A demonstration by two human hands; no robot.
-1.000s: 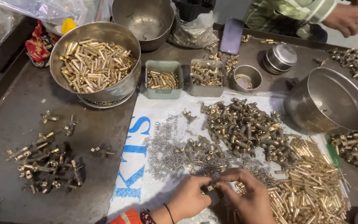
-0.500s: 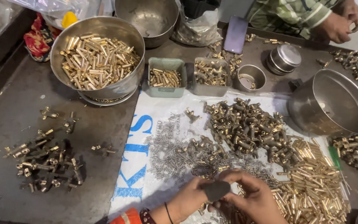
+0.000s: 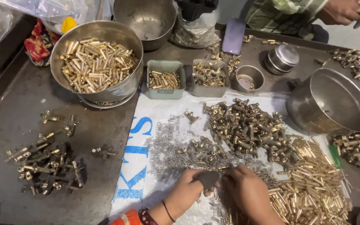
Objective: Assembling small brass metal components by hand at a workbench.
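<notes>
2 hands curled, left hand (image 3: 187, 192) w/ dark pad (image 3: 207, 179), right hand (image 3: 246, 191) on springs (image 3: 167, 154)

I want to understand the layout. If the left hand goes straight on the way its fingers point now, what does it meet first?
The left hand points right, toward the right hand, so it would probably meet that hand's fingers first, though depth is unclear.

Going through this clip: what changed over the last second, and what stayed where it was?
Both hands stayed low over the small silvery parts on the white sheet. The left hand and right hand drew slightly apart, and a dark piece now shows between the fingers; I cannot tell which hand grips it. The co-worker's hand shifted a little. The bowl of brass tubes, trays and brass piles stayed put.
</notes>
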